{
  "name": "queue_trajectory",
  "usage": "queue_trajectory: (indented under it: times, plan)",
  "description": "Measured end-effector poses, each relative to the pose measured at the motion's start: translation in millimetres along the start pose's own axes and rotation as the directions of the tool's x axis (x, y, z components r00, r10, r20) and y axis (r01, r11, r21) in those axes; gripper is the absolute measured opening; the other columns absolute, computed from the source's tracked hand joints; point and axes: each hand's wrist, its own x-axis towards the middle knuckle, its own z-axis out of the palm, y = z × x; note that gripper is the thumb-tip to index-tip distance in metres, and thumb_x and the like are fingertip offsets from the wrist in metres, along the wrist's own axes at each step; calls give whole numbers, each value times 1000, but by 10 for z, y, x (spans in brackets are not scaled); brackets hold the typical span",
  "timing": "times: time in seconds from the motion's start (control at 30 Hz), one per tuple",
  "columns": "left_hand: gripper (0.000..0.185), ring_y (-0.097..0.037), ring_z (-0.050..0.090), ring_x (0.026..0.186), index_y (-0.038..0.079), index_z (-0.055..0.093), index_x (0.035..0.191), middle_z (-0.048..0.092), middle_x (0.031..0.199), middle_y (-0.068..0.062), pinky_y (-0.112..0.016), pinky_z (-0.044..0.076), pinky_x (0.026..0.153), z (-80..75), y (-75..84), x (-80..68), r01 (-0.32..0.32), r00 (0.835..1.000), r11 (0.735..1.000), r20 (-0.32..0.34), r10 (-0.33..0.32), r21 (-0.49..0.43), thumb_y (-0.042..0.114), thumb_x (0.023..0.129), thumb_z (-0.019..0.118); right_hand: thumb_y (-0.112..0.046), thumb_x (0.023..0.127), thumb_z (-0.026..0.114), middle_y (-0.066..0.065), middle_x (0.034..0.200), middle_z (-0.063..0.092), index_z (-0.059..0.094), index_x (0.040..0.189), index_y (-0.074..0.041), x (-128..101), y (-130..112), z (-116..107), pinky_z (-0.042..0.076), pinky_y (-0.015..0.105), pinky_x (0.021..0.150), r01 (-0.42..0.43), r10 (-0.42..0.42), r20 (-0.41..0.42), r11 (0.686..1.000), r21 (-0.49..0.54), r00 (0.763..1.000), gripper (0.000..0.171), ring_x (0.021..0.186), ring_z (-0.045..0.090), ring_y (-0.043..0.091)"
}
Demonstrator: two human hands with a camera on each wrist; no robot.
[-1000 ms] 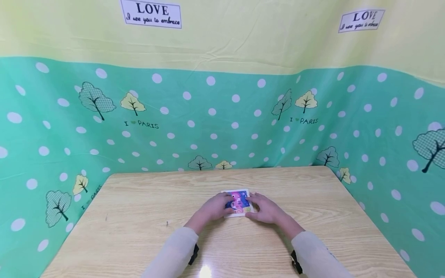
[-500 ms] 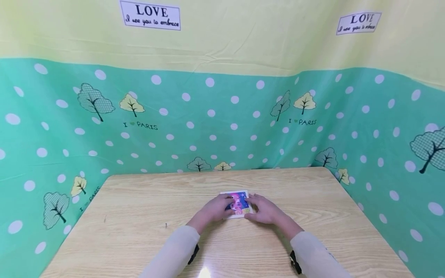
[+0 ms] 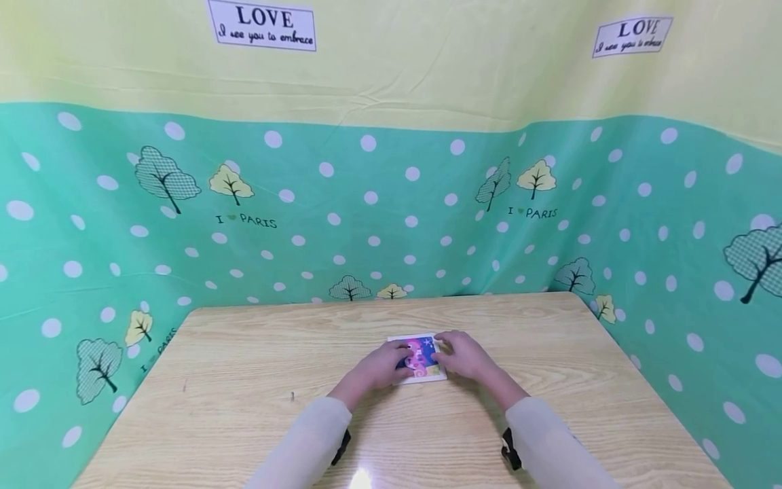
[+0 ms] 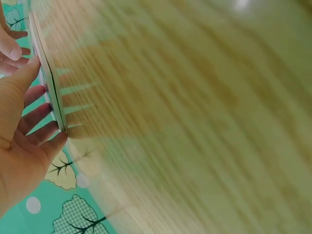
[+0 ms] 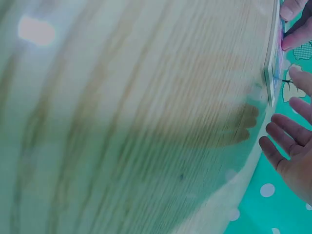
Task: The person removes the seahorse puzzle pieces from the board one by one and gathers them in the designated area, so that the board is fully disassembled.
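Observation:
A small, flat, square picture board [image 3: 423, 358] lies on the wooden table, showing a pink seahorse on blue with a white border. My left hand [image 3: 375, 367] holds its left side, thumb and fingertips set along the edge and over the picture. The left wrist view shows the board's thin edge [image 4: 54, 92] side-on, a dark line running along it, against the left hand's fingers. At the board's right side is my right hand [image 3: 466, 355], fingers relaxed and spread. In the right wrist view these fingers [image 5: 287, 129] stand apart from the board's corner.
The wooden table [image 3: 256, 353] extends around the board on all sides. A green dotted cloth [image 3: 360, 224] with printed trees hangs behind it and at both sides. A small dark mark [image 3: 292, 396] shows on the tabletop left of the hands.
My right hand has shifted a little away from me, towards the board's far right corner, baring its near right corner. My left hand and the board have stayed in place.

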Motion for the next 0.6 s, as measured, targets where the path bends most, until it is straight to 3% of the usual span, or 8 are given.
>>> queue_trajectory:
  times: [0.27,0.6]
  plan:
    - [50,-28,44,130,10,53,132,46,140,-12,-41,37,110,11,-3,0,6,1000,999,-12,-7,-44,36,90,60,-26,86,67,8,103,62,61,120,-6,74,31,65,51,40,87,-68,68,0,998,14,998,40,96,58,21]
    - [48,-29,45,129,12,55,130,48,138,-12,-41,38,109,18,4,1,20,999,998,-33,-22,-61,36,90,60,-26,85,68,5,93,56,62,120,-8,144,36,101,49,32,74,-97,97,-19,995,23,995,40,82,51,16]
